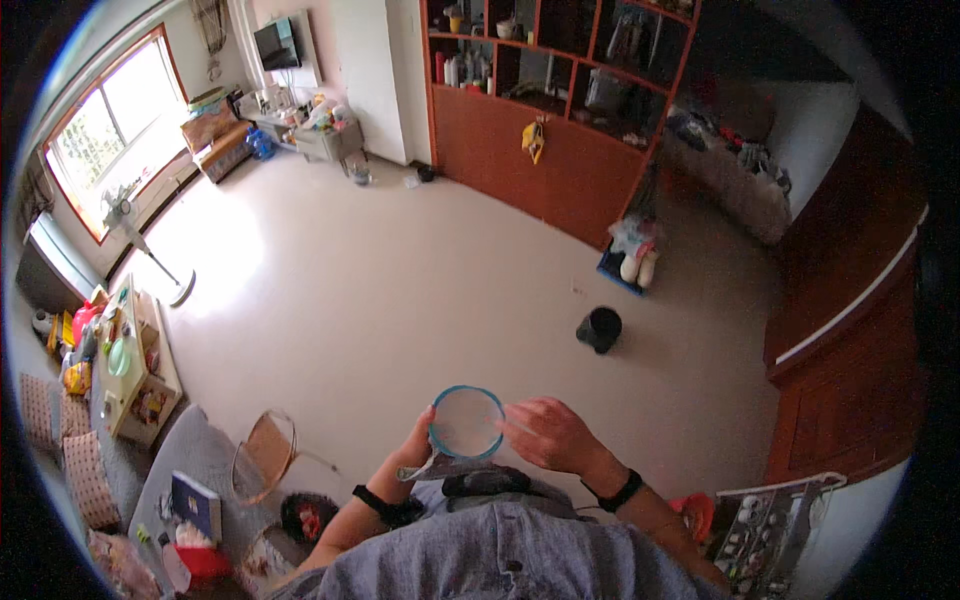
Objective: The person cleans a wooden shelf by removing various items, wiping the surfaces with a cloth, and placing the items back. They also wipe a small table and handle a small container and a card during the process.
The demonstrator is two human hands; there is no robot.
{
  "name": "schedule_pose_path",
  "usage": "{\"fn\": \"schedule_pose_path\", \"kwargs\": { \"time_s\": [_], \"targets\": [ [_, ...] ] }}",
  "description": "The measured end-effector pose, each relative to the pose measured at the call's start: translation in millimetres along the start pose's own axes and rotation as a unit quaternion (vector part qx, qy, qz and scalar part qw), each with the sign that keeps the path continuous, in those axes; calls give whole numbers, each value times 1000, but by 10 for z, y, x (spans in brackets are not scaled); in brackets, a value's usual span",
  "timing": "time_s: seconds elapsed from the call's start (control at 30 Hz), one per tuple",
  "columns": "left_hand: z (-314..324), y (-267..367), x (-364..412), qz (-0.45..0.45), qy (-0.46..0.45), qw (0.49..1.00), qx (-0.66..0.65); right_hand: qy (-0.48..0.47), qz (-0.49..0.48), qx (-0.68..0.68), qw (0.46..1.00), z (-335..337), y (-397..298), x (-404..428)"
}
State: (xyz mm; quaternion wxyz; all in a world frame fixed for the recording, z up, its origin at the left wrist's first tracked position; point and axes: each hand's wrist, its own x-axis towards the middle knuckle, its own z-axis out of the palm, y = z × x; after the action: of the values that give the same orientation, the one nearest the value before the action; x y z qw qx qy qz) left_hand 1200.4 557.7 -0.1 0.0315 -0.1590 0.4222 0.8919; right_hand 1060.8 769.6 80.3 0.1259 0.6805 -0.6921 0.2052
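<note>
My left hand [418, 442] grips the left edge of a round teal-rimmed hoop [459, 388], which looks like an embroidery hoop. Pale, thin fabric [466, 421] seems to fill the ring, and a loose fold of cloth [418, 471] hangs below it. At the hoop's right rim is my right hand [544, 435], blurred, with its fingers bent close together. A thin pale streak shows by those fingertips; whether it is a needle, thread or something else is too blurred to tell. Both wrists wear black bands.
A black bin [602, 328] stands on the floor ahead to the right, near a blue tray [611, 271]. Leftward are a rattan chair [268, 448], a grey sofa [169, 454] and a cluttered low table [135, 367]. A standing fan [146, 247] is by the window.
</note>
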Motion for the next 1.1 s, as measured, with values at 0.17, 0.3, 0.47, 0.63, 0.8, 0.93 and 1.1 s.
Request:
{"fn": "schedule_pose_path", "kwargs": {
  "time_s": [0.17,0.3,0.47,0.63,0.8,0.93,1.1],
  "targets": [
    [-233,1117,837,20,17,993,-115,6,200,-70,977,-70,1246,427],
    [-325,1887,1480,22,-2,997,-70,-41,304,-81,948,-69,2030,511],
    [-540,2347,2634,3,-26,995,-92,-124,433,-61,891,457,3002,174],
    [-340,2908,3911,23,8,998,-58,-148,509,13,848,647,4239,308],
    [-322,3362,5334,60,44,994,-75,-166,509,-48,843,402,5811,831],
    [-415,3899,6090,43,0,998,-38,-166,480,-61,859,268,7001,1200],
    [-378,4138,6829,75,144,981,-105,-154,420,-39,893,106,8023,1885]
  ]
}}
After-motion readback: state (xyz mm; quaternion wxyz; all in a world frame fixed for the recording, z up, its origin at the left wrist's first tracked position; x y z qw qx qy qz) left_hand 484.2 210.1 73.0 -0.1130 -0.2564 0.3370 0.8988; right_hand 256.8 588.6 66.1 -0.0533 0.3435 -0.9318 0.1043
